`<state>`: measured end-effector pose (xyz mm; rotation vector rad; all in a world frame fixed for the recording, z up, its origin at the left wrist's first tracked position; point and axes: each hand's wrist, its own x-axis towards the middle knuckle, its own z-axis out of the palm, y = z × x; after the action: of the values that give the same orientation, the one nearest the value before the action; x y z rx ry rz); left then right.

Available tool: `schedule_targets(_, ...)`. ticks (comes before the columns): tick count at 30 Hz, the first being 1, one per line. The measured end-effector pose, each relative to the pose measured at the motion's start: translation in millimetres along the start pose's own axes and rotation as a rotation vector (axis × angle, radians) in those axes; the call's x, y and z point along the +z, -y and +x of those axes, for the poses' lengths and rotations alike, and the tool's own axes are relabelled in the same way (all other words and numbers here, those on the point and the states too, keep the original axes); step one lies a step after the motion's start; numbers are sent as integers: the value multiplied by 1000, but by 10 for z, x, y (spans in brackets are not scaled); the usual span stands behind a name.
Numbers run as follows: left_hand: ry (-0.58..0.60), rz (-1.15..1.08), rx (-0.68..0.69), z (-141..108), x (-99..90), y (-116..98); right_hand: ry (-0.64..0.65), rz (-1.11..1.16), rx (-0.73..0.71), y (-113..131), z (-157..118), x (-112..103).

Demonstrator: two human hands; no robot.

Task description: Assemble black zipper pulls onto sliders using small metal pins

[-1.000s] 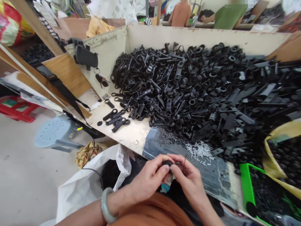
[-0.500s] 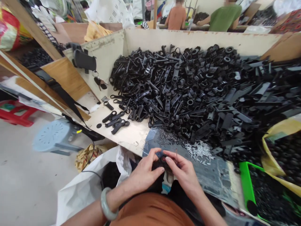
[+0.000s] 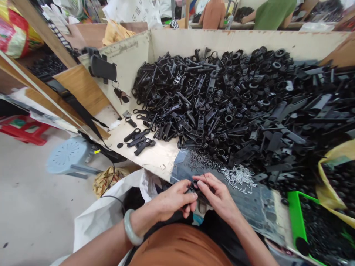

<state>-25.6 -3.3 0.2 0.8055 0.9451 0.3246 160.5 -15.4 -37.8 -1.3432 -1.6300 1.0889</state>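
Both hands are engaged at the near edge of the worktop (image 3: 161,162). The left hand (image 3: 175,197) is curled, thumb against fingers, on a small black part (image 3: 193,186); the right hand (image 3: 215,190) is drawn to a pinch at the same part's other side. The part sits between the fingertips; its detail is largely covered. A thin dark rod stands by the right fingers; whether it is gripped cannot be determined.

Recommended handling, in my judgement: brace the part firmly with the left hand, make fine adjustments with the right, and keep the work above the near edge so that dropped pieces can be recovered.

A dark sheet (image 3: 257,208) covers the middle of the near edge, bearing silver pins (image 3: 239,178) and small dark pieces (image 3: 203,159). A green tray (image 3: 295,207) stands at the near right corner. Loose black levers (image 3: 141,140) lie towards the left edge; a large heap of black parts (image 3: 199,99) extends to the far wall (image 3: 235,40). Beyond it, two co-workers are partly visible.
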Motion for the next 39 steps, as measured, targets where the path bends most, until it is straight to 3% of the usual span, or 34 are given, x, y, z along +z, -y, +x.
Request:
schedule_targets(9,2,-89,-124,-39,-32,-21,140,-2,-90,-27,6,-91)
schedule_targets(16,29,-95,-99,-55,-46,25,153,-81,-98,52,-4,-78)
schedule_targets(19,-19,-30,-19,-63,-96,74,125,-133,-79,87,-81,-102)
schedule_targets(21,-115,58,89,-39,-154,89,31,-177,-62,62,-128,-169)
schedule_targets(25,-414,354,340,88,-261,49,-219,-340,-16,-63,-87,-348)
schedule_targets(29,-623,693,365,211,-247,-43,-198,-511,-87,-123,146,-372)
schedule_targets(34,-632,1040,311,315,-89,-143,-93,-746,-172,-170,368,-276)
schedule_targets(39,-494,1374,350,453,-28,-207,-47,-738,-190,-210,363,-330)
